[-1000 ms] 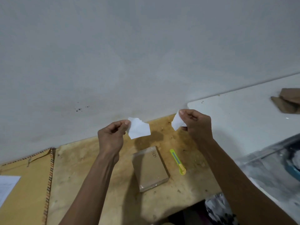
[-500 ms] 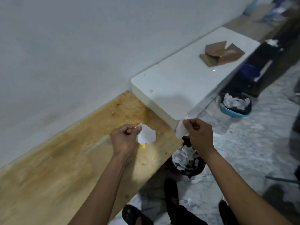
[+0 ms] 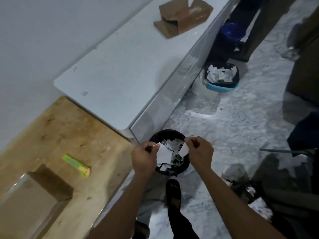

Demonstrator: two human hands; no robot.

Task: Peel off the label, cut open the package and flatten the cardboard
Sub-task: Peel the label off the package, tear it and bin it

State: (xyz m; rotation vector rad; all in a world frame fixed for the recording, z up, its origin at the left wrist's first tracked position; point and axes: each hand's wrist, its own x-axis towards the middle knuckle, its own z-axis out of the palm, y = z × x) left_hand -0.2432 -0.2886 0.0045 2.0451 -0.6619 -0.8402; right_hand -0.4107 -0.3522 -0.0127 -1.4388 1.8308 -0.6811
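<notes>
Head view: both hands pinch torn label pieces above the black bin.

White label scraps over a black bin, yellow-green cutter on the tan wooden table, brown package.

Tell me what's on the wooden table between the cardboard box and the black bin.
In the head view, only the green and yellow box cutter lies on the wooden table between the cardboard box and the black bin; otherwise bare wood.
</notes>
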